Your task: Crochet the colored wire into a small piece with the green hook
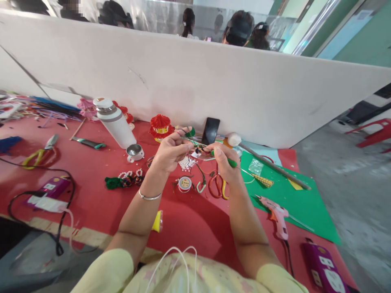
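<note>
My left hand [171,152], with a silver bangle at its wrist, is closed in a pinch over the bench. Thin dark green yarn [193,140] runs between its fingers, and a small green piece shows by the fingertips. My right hand [225,160] is closed around a thin green-handled crochet hook [232,163], its metal shaft sticking out to the right. Between the fingertips lies a small dark and orange piece, too small to make out. Below the hands are white beads [186,163], a spool [184,184] and red-handled scissors [215,186].
A white bottle [114,124] and its metal cup [135,152] stand left. A phone [211,130] leans at the partition [195,85]. Right lie a green sheet [305,211], a rod [275,167] and a pink glue gun [276,215]. Pliers [39,154] and cables lie far left.
</note>
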`<action>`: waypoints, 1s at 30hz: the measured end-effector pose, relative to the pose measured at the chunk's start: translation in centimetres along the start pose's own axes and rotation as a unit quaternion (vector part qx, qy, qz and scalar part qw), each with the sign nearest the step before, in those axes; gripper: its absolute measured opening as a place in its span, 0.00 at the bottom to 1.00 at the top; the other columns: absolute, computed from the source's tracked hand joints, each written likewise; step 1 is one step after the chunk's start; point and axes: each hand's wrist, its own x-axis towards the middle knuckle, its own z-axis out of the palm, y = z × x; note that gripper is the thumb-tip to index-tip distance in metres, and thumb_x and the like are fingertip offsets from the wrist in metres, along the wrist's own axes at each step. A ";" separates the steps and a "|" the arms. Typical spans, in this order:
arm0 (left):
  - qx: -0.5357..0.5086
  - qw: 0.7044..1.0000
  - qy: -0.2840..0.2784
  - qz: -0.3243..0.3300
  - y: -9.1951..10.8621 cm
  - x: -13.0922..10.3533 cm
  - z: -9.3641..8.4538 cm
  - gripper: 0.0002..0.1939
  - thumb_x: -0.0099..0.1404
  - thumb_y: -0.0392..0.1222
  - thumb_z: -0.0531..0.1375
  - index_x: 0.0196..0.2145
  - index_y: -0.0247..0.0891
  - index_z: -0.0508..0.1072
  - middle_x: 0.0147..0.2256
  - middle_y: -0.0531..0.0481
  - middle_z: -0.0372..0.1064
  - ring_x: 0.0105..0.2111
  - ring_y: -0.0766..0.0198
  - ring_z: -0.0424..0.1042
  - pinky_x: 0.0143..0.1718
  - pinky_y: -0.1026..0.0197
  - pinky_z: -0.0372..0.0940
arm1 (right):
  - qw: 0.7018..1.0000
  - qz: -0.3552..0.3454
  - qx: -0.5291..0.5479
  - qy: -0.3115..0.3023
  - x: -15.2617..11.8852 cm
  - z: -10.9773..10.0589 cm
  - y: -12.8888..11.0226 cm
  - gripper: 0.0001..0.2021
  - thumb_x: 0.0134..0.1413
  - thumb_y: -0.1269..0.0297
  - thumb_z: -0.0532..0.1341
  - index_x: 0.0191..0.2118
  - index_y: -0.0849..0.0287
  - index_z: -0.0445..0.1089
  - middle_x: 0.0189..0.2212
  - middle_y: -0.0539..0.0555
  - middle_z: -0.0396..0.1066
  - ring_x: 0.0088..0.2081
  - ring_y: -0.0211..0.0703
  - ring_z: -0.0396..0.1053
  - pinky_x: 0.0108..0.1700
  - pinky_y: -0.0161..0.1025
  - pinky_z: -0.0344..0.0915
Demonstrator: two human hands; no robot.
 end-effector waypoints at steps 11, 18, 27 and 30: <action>0.012 1.000 -0.015 0.001 -0.3 -0.3 0.7 0.48 0.57 0.39 0.77 0.72 0.41 0.66 0.37 0.46 0.84 0.14 0.80 0.49 0.14 0.67 0.37 | 0.999 -0.030 0.018 0.013 -0.2 1.0 0.4 0.21 0.74 0.43 0.57 0.37 0.52 0.75 0.32 0.50 0.78 0.33 0.41 0.75 0.36 0.40 0.69; -0.002 1.000 -0.014 0.006 -0.4 -0.2 0.8 0.50 0.57 0.42 0.79 0.73 0.42 0.66 0.34 0.49 0.83 0.13 0.80 0.47 0.14 0.68 0.37 | 0.999 -0.026 0.013 0.019 -0.4 1.3 0.6 0.20 0.75 0.45 0.56 0.36 0.52 0.74 0.30 0.48 0.74 0.32 0.41 0.70 0.36 0.41 0.66; -0.001 0.989 0.071 0.128 -1.7 0.0 1.7 0.60 0.54 0.35 0.79 0.78 0.48 0.58 0.39 0.49 0.85 0.22 0.72 0.68 0.18 0.68 0.55 | 0.998 -0.007 -0.067 -0.004 -0.5 1.8 0.2 0.17 0.74 0.48 0.59 0.37 0.52 0.73 0.30 0.48 0.74 0.32 0.40 0.70 0.37 0.40 0.65; -0.024 0.986 0.112 0.125 -1.7 -0.2 2.1 0.57 0.56 0.34 0.78 0.77 0.51 0.60 0.34 0.54 0.83 0.19 0.73 0.63 0.17 0.67 0.54 | 0.994 -0.008 -0.106 0.020 -0.9 2.4 0.3 0.15 0.73 0.47 0.60 0.39 0.52 0.74 0.31 0.49 0.75 0.33 0.41 0.71 0.38 0.41 0.66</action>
